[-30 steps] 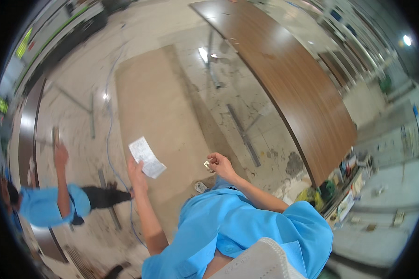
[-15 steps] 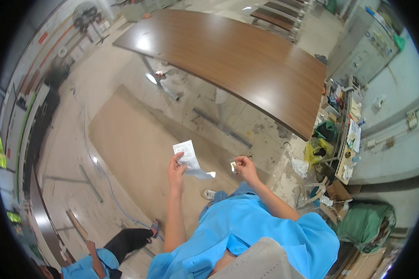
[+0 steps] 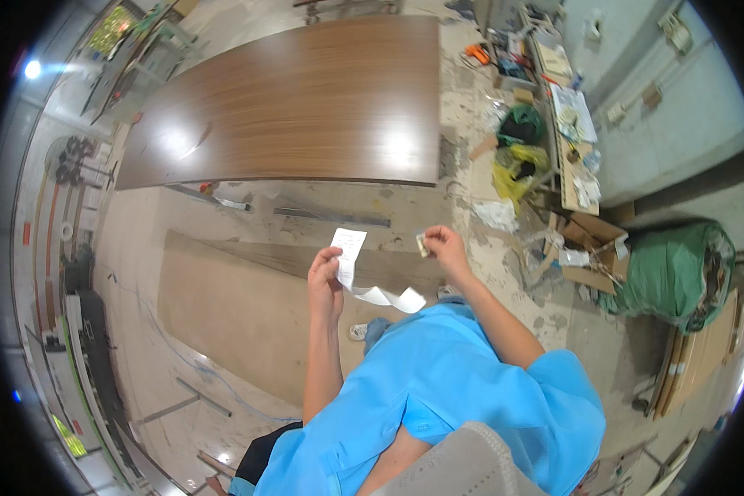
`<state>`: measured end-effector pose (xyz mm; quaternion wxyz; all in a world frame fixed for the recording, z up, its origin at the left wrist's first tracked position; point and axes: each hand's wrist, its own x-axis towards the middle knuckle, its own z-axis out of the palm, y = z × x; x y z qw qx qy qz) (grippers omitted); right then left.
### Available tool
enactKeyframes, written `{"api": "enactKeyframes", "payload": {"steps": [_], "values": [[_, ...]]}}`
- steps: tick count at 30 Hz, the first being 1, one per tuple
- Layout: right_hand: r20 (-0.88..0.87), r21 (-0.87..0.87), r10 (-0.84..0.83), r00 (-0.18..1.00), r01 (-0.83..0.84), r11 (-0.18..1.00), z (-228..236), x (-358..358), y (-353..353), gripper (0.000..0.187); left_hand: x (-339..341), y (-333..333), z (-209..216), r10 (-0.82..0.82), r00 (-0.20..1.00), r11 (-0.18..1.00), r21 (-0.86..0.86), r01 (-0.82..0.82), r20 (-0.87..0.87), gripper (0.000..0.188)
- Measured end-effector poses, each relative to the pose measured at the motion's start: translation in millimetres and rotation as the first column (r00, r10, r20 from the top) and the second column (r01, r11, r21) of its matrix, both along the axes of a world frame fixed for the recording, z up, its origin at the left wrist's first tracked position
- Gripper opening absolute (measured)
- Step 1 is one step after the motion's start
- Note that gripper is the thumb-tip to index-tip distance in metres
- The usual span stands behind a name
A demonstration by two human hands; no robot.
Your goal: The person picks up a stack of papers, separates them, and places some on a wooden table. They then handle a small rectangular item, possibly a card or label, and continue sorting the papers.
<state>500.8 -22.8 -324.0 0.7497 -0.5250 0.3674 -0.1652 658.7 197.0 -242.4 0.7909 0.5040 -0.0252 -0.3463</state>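
My left hand (image 3: 326, 271) is closed on a long white printed paper slip (image 3: 350, 245), pinching it at its left side. The slip's upper part faces up, and its loose tail curls to the right in front of my blue shirt. My right hand (image 3: 448, 248), raised to the right of the slip, pinches a small pale folded piece (image 3: 422, 245) between thumb and fingers; it is too small to name surely. The two hands are apart, and the slip's tail does not touch my right hand.
A large brown wood-grain table (image 3: 306, 107) stands ahead. On the floor lie a brown sheet (image 3: 223, 306) and a metal bar (image 3: 331, 217). Rightward are a cluttered bench (image 3: 583, 178), a yellow bag (image 3: 517, 174), an open cardboard box (image 3: 591, 248) and a green sack (image 3: 670, 277).
The view has swung to the right, and the other person at lower left is now mostly out of sight. The slip's tail now reaches farther right. Both hands keep their hold.
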Motion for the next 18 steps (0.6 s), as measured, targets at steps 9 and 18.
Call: {"api": "enactKeyframes", "payload": {"steps": [9,18], "values": [[0.166,0.243,-0.369,0.914,0.325,0.914,64.4,-73.5,-143.1,0.015,-31.8,-167.5,33.9,-0.642,0.765,0.690,-0.480,0.541,-0.060,0.047],[0.267,0.367,-0.549,0.792,0.444,0.818,90.6,-57.4,-224.9,0.012,-52.4,-323.2,42.9,-0.836,0.539,0.549,0.198,0.812,0.107,0.034]]}}
